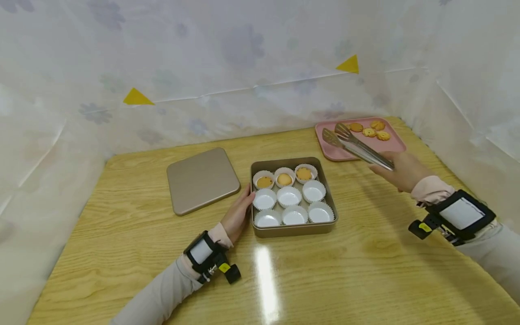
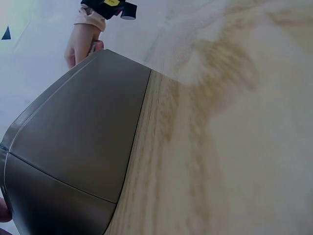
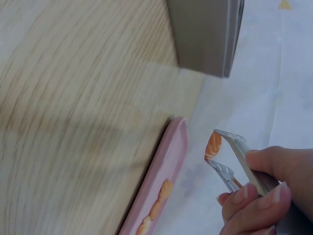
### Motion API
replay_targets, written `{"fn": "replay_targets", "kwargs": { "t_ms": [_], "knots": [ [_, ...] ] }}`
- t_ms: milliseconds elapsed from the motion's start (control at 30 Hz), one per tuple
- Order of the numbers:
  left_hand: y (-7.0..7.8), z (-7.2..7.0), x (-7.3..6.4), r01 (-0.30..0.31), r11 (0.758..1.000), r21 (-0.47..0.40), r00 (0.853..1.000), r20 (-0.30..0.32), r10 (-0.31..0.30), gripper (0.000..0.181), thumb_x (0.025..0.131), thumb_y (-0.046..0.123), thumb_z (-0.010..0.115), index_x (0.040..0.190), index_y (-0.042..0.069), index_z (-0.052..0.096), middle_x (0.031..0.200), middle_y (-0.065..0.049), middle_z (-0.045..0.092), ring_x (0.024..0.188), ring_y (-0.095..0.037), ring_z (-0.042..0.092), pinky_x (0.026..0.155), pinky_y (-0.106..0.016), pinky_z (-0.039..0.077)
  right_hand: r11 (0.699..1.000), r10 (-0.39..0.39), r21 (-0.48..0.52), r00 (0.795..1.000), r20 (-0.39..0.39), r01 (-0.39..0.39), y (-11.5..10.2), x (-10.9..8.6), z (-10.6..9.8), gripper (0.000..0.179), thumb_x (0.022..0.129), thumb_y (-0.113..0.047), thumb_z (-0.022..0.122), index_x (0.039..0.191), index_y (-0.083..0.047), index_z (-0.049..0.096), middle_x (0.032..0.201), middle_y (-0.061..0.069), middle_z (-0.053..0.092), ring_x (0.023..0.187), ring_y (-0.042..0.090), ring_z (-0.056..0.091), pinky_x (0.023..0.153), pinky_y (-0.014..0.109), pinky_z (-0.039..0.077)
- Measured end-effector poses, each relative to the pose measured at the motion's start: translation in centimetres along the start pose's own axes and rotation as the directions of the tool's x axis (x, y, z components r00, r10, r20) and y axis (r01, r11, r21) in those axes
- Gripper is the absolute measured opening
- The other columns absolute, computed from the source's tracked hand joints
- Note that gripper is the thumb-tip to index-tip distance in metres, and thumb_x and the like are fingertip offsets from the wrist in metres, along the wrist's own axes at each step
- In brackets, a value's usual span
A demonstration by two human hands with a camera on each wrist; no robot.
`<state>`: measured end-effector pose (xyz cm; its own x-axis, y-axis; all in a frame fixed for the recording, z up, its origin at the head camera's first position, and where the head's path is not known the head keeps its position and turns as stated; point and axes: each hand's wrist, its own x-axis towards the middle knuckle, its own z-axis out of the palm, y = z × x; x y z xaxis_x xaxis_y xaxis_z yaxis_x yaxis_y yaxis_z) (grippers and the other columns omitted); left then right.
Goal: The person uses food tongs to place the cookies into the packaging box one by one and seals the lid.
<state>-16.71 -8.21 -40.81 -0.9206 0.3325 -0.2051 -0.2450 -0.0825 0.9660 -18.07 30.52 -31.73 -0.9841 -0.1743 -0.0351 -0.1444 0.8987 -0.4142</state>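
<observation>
My right hand point(image 1: 406, 171) grips a pair of metal tongs point(image 1: 367, 151), their slotted heads over the pink tray point(image 1: 337, 153). In the right wrist view, a small golden cookie point(image 3: 213, 145) sits between the tong tips. Several cookies point(image 1: 369, 132) lie on the tray. My left hand point(image 1: 237, 214) rests against the left wall of a bronze square tin point(image 1: 294, 231), fingers extended, thumb at the rim. Inside, white paper cups point(image 1: 289, 197) stand in three rows. The three back cups each hold a cookie point(image 1: 285, 179); the middle and front rows are bare inside.
A flat bronze lid point(image 1: 203, 181) lies left of the tin on the wooden table point(image 1: 142, 253). Patterned white sheeting point(image 1: 227, 58) with yellow triangles hangs around the table's back and sides. The tray is at the back right corner.
</observation>
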Motion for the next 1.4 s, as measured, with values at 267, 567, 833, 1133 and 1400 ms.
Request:
{"fn": "replay_targets", "kwargs": {
  "t_ms": [267, 567, 833, 1133, 1400],
  "knots": [
    [0.0, 0.0, -0.1, -0.002, 1.000, -0.002, 1.000, 0.001, 0.002, 0.062, 0.106, 0.024, 0.033, 0.155, 0.004, 0.000, 0.163, -0.010, -0.007, 0.148, -0.023, -0.011, 0.121, -0.042, -0.004, 0.998, -0.064, -0.020, 0.998, -0.008, 0.064, -2.9, -1.0, 0.3, 0.054, 0.101, -0.033, 0.052, 0.135, 0.008, 0.045, 0.085, 0.020, 0.064, 0.041, 0.016, 0.051, 0.039, 0.032, 0.045],
    [0.2, 0.0, -0.1, -0.011, 1.000, 0.004, 1.000, 0.003, 0.011, 0.061, 0.107, 0.022, 0.032, 0.155, 0.003, 0.000, 0.163, -0.010, -0.006, 0.149, -0.023, -0.010, 0.121, -0.042, -0.003, 0.961, -0.271, -0.081, 0.960, -0.065, 0.266, -6.0, -2.2, 1.6, 0.037, 0.096, -0.024, 0.062, 0.121, 0.003, 0.059, 0.078, 0.007, 0.063, 0.049, 0.009, 0.045, 0.048, 0.027, 0.037],
    [0.1, 0.0, -0.1, -0.010, 1.000, -0.006, 1.000, 0.004, 0.010, 0.061, 0.107, 0.023, 0.032, 0.155, 0.004, 0.000, 0.163, -0.010, -0.007, 0.149, -0.023, -0.010, 0.121, -0.041, -0.003, 0.907, -0.419, -0.070, 0.906, -0.065, 0.414, -8.1, -3.5, 3.1, 0.039, 0.092, -0.022, 0.067, 0.121, 0.003, 0.061, 0.082, 0.004, 0.068, 0.056, 0.002, 0.047, 0.052, 0.024, 0.041],
    [0.1, 0.0, 0.0, -0.004, 1.000, -0.005, 1.000, -0.002, 0.004, 0.061, 0.107, 0.024, 0.032, 0.155, 0.005, 0.001, 0.163, -0.009, -0.007, 0.149, -0.022, -0.010, 0.121, -0.040, -0.003, 0.887, -0.456, -0.074, 0.890, 0.008, 0.455, -9.1, -4.5, 4.3, 0.046, 0.091, -0.022, 0.068, 0.125, 0.007, 0.058, 0.069, -0.002, 0.062, 0.049, -0.002, 0.042, 0.049, 0.021, 0.039],
    [0.0, 0.0, -0.1, -0.012, 1.000, -0.016, 1.000, -0.013, 0.012, 0.059, 0.107, 0.023, 0.031, 0.155, 0.004, 0.003, 0.163, -0.009, -0.004, 0.149, -0.023, -0.008, 0.121, -0.041, -0.004, 0.858, -0.506, -0.103, 0.863, 0.005, 0.503, -9.5, -4.8, 5.0, 0.040, 0.089, -0.021, 0.070, 0.118, 0.005, 0.062, 0.067, -0.004, 0.061, 0.052, -0.003, 0.043, 0.051, 0.022, 0.041]
  ]
}}
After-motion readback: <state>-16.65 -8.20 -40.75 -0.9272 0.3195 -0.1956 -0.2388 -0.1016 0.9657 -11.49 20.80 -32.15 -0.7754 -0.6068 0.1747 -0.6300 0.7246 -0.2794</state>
